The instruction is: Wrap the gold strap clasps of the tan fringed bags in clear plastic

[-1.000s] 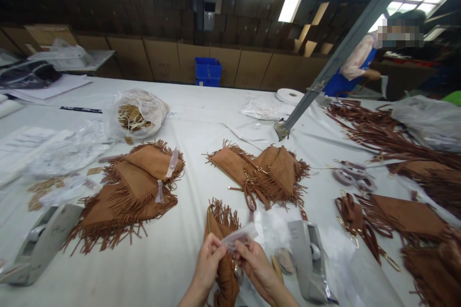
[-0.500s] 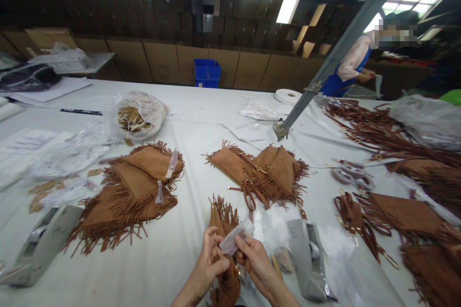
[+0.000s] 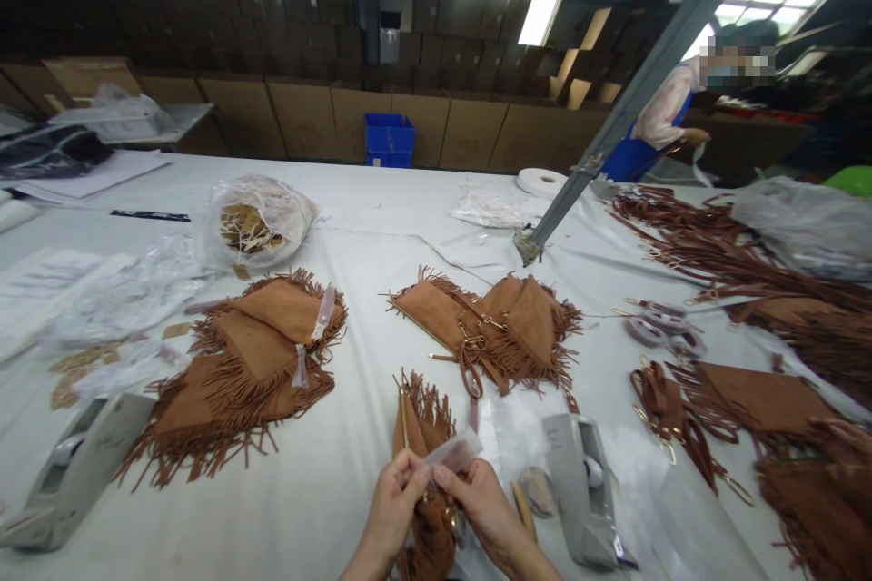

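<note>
1. Left hand (image 3: 397,492) and right hand (image 3: 479,499) pinch a clear plastic strip (image 3: 456,450), fingertips closed.
2. Under them, I see a fringed brown bag (image 3: 423,436), probably soft.
3. Strip looks light, slippery; I'd hold its edges.

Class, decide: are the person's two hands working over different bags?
No, the left hand and right hand are close together over the same brown fringed bag.

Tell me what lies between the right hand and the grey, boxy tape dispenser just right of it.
In the head view, a slim tan rod and a rounded greyish object lie between the right hand and the grey, boxy tape dispenser.
</note>
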Motion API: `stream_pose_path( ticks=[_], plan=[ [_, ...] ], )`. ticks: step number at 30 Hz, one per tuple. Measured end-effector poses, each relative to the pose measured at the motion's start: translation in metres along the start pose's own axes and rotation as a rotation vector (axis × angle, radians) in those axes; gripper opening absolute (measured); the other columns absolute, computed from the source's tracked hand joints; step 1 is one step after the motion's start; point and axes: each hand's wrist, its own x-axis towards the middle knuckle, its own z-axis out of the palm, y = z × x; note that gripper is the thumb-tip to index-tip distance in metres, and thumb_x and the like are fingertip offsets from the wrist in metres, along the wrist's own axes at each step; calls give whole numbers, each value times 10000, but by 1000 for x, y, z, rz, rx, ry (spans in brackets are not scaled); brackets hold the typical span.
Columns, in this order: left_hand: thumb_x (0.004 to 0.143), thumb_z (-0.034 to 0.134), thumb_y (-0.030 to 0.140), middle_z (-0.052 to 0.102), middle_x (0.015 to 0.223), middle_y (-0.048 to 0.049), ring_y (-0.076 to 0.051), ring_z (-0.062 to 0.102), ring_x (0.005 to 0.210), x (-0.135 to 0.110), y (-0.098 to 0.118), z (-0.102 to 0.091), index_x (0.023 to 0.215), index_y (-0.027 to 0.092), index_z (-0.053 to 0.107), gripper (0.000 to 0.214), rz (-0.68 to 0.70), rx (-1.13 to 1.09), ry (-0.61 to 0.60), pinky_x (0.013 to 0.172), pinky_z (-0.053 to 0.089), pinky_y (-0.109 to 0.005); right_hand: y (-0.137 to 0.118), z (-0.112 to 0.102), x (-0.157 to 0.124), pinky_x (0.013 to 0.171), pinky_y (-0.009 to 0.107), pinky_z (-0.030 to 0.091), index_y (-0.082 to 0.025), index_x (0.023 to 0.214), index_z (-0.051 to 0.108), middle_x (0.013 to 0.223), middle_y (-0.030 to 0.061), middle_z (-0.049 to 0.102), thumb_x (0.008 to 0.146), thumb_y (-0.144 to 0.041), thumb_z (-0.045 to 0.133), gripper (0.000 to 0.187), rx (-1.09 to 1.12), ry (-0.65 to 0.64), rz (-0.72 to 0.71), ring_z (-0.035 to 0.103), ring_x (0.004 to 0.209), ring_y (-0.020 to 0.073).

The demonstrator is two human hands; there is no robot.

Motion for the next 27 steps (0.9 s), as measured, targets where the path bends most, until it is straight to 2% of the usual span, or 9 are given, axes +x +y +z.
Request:
stream_pose_path(
  ticks=[4, 8, 10, 14, 20, 24, 27],
  plan=[
    [721, 626, 604, 492, 569, 58, -98, 444, 529, -1, -5, 0, 672, 187, 481, 444, 14, 12, 32, 536, 359, -204, -3, 1, -3, 499, 203, 307, -148, 781, 645, 607, -29, 566, 647, -367, 787, 293, 81, 10, 15, 419, 506, 78],
    [791, 554, 586, 544, 655, 28, -132, 507, 652, -3, -2, 1, 729, 179, 525, 412, 61, 112, -2, 635, 405, -234, -5, 2, -2, 455, 215, 253, -145, 544, 583, 453, -53, 457, 649, -343, 750, 280, -9, 42, 36, 339, 434, 65],
    [825, 518, 567, 558, 696, 22, -136, 519, 684, -3, 0, 1, 789, 178, 531, 392, 63, 101, -43, 669, 415, -245, -4, 1, 0, 448, 221, 242, -152, 502, 564, 428, -57, 441, 651, -347, 735, 300, -26, 68, 15, 327, 422, 65],
    [748, 664, 501, 603, 741, 13, -137, 550, 683, -1, 1, 3, 888, 173, 525, 382, 48, 42, -133, 647, 415, -238, -4, 1, 4, 445, 220, 234, -147, 567, 616, 439, -61, 456, 639, -348, 746, 250, -17, 85, -1, 331, 425, 66],
    [776, 633, 494, 621, 623, 14, -146, 588, 598, -4, 4, 12, 723, 186, 496, 341, 52, -49, -52, 612, 433, -248, 2, 7, 3, 447, 224, 250, -163, 453, 518, 421, -40, 461, 696, -358, 673, 348, 41, 30, 25, 368, 423, 74],
    [775, 650, 460, 639, 646, 9, -144, 597, 618, -9, 5, 15, 735, 179, 523, 310, 94, -18, 1, 622, 440, -241, 1, 13, 1, 424, 204, 237, -163, 492, 516, 413, -72, 405, 666, -278, 660, 254, 132, 92, 70, 314, 400, 54],
    [774, 662, 425, 666, 693, 2, -147, 610, 657, -12, 8, 14, 778, 176, 566, 267, 139, -37, 1, 657, 458, -246, -4, 15, 1, 419, 185, 226, -149, 592, 573, 439, -83, 408, 640, -242, 660, 136, 264, 88, 99, 275, 400, 38]
  ],
)
